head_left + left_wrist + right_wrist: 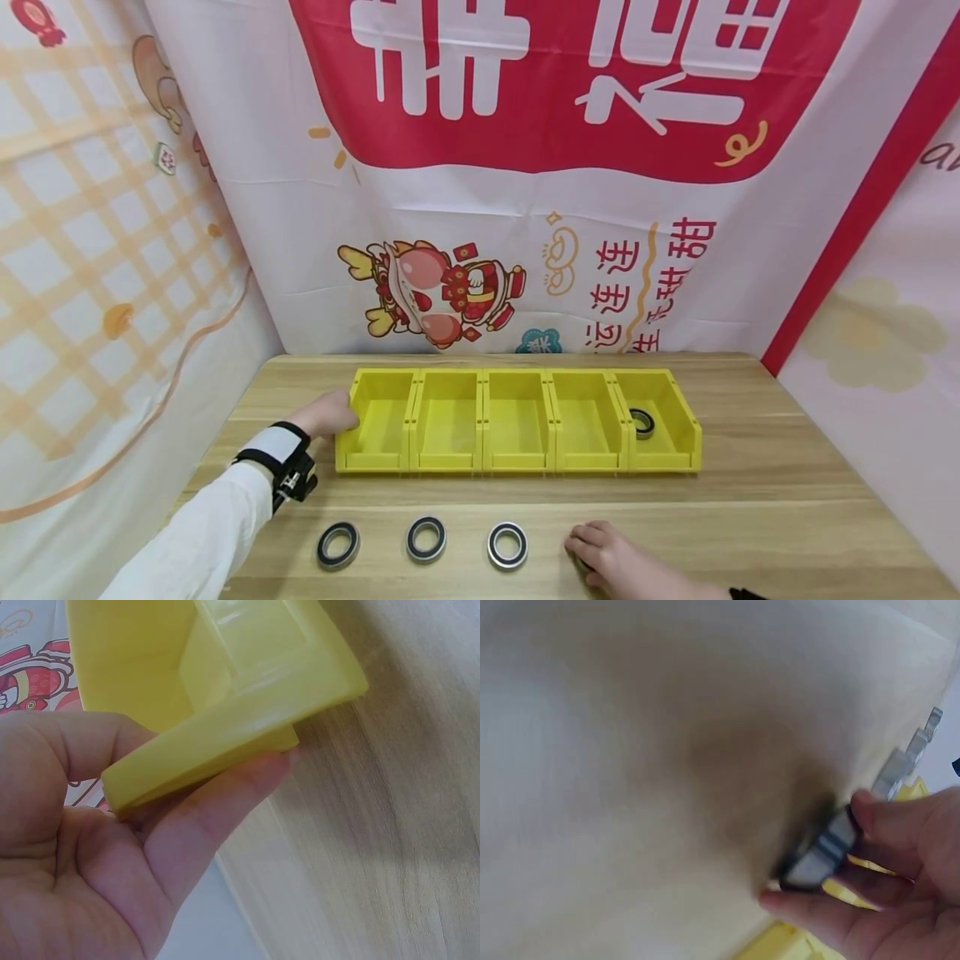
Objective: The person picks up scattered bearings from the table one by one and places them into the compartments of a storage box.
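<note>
Gripping the left end of the yellow bin row (517,421), the left hand (326,414) curled its fingers (225,799) round the wall. The right hand (611,554) pinched a bearing (821,851) at the near right of the bench (787,500); three bearings (423,540) lay left of it.

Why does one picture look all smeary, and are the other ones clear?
The right wrist view is smeared by motion: the table and the ring pinched by the right hand are fuzzy. The left wrist view is sharper, though the left hand sits soft and close by the yellow bin. The head view is crisp, bending at the edges.
</note>
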A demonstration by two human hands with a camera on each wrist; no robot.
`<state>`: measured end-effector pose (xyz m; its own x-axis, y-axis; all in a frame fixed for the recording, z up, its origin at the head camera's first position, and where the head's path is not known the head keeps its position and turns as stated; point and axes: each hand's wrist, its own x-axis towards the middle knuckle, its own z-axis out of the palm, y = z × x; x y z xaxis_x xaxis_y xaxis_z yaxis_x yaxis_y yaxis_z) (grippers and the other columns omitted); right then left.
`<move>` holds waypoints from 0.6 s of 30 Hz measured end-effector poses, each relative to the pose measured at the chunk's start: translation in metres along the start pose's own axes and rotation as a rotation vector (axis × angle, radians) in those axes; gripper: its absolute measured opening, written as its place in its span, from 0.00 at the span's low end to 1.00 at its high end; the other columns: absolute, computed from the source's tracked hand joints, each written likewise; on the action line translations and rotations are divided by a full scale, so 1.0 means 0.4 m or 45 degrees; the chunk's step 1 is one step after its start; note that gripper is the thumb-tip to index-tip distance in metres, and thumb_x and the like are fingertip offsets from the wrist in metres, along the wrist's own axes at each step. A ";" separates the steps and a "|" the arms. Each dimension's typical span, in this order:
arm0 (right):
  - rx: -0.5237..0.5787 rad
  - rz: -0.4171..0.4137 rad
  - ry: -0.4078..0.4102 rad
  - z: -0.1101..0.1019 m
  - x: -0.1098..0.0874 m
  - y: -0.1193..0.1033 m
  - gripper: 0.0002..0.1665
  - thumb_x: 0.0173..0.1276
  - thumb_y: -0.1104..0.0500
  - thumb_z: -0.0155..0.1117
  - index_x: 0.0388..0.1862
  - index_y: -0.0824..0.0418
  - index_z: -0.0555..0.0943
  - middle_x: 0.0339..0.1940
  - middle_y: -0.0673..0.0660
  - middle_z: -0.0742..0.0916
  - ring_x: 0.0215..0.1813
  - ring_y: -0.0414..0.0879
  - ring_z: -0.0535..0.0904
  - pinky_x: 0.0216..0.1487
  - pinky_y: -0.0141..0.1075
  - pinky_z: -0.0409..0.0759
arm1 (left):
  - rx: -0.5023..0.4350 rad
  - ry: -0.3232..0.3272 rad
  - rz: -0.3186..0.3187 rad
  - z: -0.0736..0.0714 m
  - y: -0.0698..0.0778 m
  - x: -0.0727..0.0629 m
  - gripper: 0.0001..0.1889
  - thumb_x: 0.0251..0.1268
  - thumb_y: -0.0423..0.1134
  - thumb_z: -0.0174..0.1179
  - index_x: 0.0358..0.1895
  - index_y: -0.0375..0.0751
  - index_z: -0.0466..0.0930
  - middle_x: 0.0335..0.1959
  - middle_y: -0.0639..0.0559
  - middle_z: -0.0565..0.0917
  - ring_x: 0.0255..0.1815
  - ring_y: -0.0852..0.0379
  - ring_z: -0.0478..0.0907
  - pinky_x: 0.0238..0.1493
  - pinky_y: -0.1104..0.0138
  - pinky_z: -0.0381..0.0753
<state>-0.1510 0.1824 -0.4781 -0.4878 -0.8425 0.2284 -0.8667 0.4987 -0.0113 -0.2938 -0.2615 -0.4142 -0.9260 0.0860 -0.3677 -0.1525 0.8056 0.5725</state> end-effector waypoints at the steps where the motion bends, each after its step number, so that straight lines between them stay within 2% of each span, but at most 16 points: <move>1: 0.075 0.031 -0.066 -0.017 0.004 0.004 0.24 0.50 0.59 0.71 0.47 0.65 0.81 0.43 0.58 0.84 0.45 0.49 0.80 0.43 0.37 0.80 | 0.002 0.000 -0.003 -0.001 0.001 0.000 0.17 0.54 0.27 0.49 0.49 0.24 0.68 0.37 0.40 0.77 0.36 0.50 0.76 0.34 0.61 0.80; 3: 0.216 0.104 -0.197 -0.059 0.011 0.011 0.21 0.54 0.61 0.69 0.49 0.63 0.82 0.45 0.58 0.84 0.46 0.46 0.80 0.44 0.36 0.81 | 0.009 -0.003 -0.003 -0.003 0.001 0.000 0.17 0.54 0.27 0.50 0.49 0.24 0.68 0.38 0.40 0.77 0.36 0.50 0.76 0.34 0.61 0.80; 5: 0.247 0.119 -0.220 -0.099 0.020 0.022 0.20 0.55 0.63 0.68 0.49 0.63 0.82 0.45 0.59 0.84 0.47 0.46 0.81 0.44 0.34 0.81 | 0.004 -0.007 -0.014 -0.003 -0.001 0.002 0.18 0.54 0.27 0.50 0.49 0.24 0.68 0.38 0.40 0.77 0.37 0.49 0.76 0.35 0.61 0.80; 10: 0.052 0.069 -0.100 -0.203 0.062 0.060 0.21 0.51 0.61 0.71 0.45 0.65 0.83 0.42 0.60 0.86 0.41 0.48 0.83 0.39 0.30 0.82 | 0.014 -0.002 0.002 -0.006 -0.005 0.008 0.16 0.54 0.27 0.50 0.48 0.25 0.67 0.37 0.40 0.76 0.37 0.49 0.75 0.34 0.61 0.80; 13: 0.077 0.161 -0.154 -0.272 0.100 0.088 0.23 0.52 0.59 0.71 0.48 0.65 0.82 0.44 0.60 0.86 0.43 0.49 0.83 0.40 0.31 0.82 | 0.021 0.004 0.010 -0.006 -0.005 0.010 0.16 0.53 0.27 0.50 0.47 0.25 0.68 0.37 0.40 0.76 0.36 0.50 0.75 0.33 0.61 0.80; 18: 0.089 0.251 -0.200 -0.349 0.166 0.149 0.24 0.53 0.57 0.71 0.49 0.67 0.82 0.46 0.62 0.86 0.46 0.52 0.83 0.43 0.37 0.82 | 0.025 0.004 0.000 -0.006 -0.005 0.005 0.17 0.53 0.28 0.50 0.48 0.25 0.68 0.37 0.40 0.77 0.36 0.50 0.75 0.33 0.61 0.79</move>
<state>-0.2205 0.1847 -0.3277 -0.6538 -0.7542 0.0611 -0.7555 0.6460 -0.1091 -0.2964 -0.2641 -0.4143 -0.9271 0.0839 -0.3653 -0.1460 0.8167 0.5582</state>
